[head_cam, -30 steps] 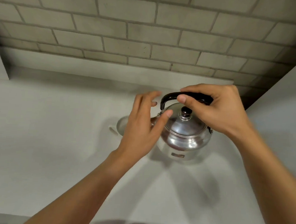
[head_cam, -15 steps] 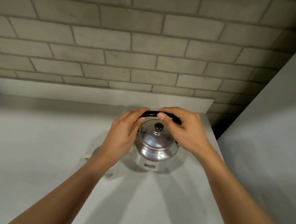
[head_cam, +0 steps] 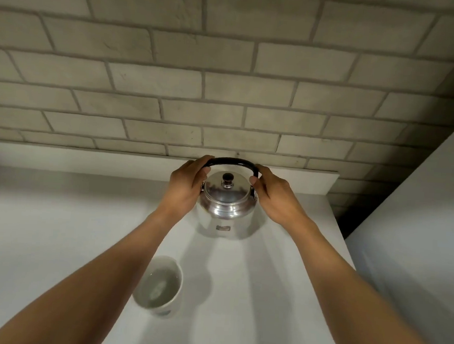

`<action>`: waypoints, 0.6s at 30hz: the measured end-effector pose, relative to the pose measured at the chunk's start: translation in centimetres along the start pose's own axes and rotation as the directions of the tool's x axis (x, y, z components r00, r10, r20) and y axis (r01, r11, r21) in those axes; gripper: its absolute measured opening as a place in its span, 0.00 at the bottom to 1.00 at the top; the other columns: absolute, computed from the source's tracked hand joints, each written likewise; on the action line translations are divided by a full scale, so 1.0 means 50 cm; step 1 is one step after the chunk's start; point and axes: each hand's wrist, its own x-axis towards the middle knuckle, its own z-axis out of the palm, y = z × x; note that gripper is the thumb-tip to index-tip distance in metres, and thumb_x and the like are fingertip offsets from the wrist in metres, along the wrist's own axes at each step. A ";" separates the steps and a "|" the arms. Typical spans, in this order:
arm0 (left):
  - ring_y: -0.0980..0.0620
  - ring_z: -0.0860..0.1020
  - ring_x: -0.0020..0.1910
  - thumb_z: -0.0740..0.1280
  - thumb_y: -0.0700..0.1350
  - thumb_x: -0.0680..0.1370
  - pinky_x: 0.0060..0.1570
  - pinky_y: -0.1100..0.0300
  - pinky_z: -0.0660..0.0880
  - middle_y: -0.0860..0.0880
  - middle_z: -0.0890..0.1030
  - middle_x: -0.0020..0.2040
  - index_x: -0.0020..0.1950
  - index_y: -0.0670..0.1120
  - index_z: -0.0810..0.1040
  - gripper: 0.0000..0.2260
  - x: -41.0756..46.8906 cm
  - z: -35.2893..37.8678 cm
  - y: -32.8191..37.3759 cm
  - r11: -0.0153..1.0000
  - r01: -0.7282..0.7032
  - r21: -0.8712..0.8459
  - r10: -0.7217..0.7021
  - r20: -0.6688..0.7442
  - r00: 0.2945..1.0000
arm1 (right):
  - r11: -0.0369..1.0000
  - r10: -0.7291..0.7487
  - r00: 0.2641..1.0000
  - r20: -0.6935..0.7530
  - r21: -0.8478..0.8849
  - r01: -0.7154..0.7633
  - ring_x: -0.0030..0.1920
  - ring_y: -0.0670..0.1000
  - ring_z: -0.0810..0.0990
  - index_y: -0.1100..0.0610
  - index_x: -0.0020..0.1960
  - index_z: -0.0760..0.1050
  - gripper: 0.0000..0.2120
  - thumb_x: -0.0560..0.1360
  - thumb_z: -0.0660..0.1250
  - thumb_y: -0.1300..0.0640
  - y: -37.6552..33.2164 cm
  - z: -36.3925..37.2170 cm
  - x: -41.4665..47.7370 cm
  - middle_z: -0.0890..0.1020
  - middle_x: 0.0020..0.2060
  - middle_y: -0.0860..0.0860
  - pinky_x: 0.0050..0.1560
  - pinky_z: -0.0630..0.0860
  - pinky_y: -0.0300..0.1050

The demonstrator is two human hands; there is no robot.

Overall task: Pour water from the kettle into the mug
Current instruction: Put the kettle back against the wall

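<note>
head cam | one view only | looks forward and steeply down over both forearms | desk point(head_cam: 54, 240) near below | brick wall point(head_cam: 226, 91) fills top

Your desk point(head_cam: 54, 240) is a plain pale grey slab, matte, with no markings. Its far edge runs into a low raised ledge point(head_cam: 87, 160) of the same colour, under the brick wall point(head_cam: 226, 91). On its right side it ends just short of a pale vertical panel point(head_cam: 417, 239), with a dark gap between them at the back corner.

Two things sit directly on it. The steel kettle point(head_cam: 224, 212) stands upright near the back, close to the ledge, lid on. The white mug point(head_cam: 160, 288) stands upright nearer to you and slightly left of the kettle, apart from it, with water inside. Your left forearm covers part of its rim.
</note>
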 end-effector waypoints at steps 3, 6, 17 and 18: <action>0.49 0.81 0.50 0.60 0.44 0.86 0.50 0.46 0.81 0.50 0.81 0.54 0.67 0.53 0.77 0.12 0.035 0.021 -0.030 1.000 0.006 0.017 -0.007 0.026 1.000 | 0.997 0.048 0.998 -0.033 0.062 -0.046 0.40 0.40 0.79 0.49 0.72 0.70 0.16 0.86 0.55 0.48 0.015 0.022 0.023 0.81 0.39 0.43 0.36 0.71 0.26; 0.50 0.81 0.53 0.60 0.44 0.86 0.54 0.50 0.80 0.51 0.81 0.58 0.69 0.53 0.77 0.13 0.027 0.031 -0.043 0.999 -0.006 0.037 0.005 0.040 0.999 | 0.996 0.074 0.997 0.002 0.043 -0.074 0.41 0.46 0.80 0.52 0.71 0.71 0.15 0.87 0.55 0.49 0.022 0.038 0.022 0.82 0.41 0.46 0.36 0.70 0.28; 0.50 0.78 0.60 0.59 0.43 0.87 0.63 0.55 0.75 0.49 0.79 0.64 0.72 0.50 0.74 0.15 0.022 0.037 0.003 0.993 -0.111 -0.034 0.114 0.091 0.989 | 0.996 0.091 0.992 -0.091 0.021 -0.089 0.41 0.38 0.78 0.53 0.69 0.72 0.13 0.87 0.56 0.52 0.016 -0.017 -0.019 0.79 0.42 0.42 0.38 0.69 0.30; 0.51 0.77 0.61 0.59 0.43 0.87 0.63 0.57 0.74 0.49 0.79 0.64 0.72 0.51 0.74 0.15 0.021 0.035 0.002 0.993 -0.115 -0.014 0.116 0.099 0.988 | 0.996 0.094 0.991 -0.099 0.018 -0.092 0.41 0.36 0.78 0.52 0.69 0.72 0.13 0.87 0.56 0.52 0.018 -0.016 -0.020 0.79 0.43 0.41 0.38 0.70 0.28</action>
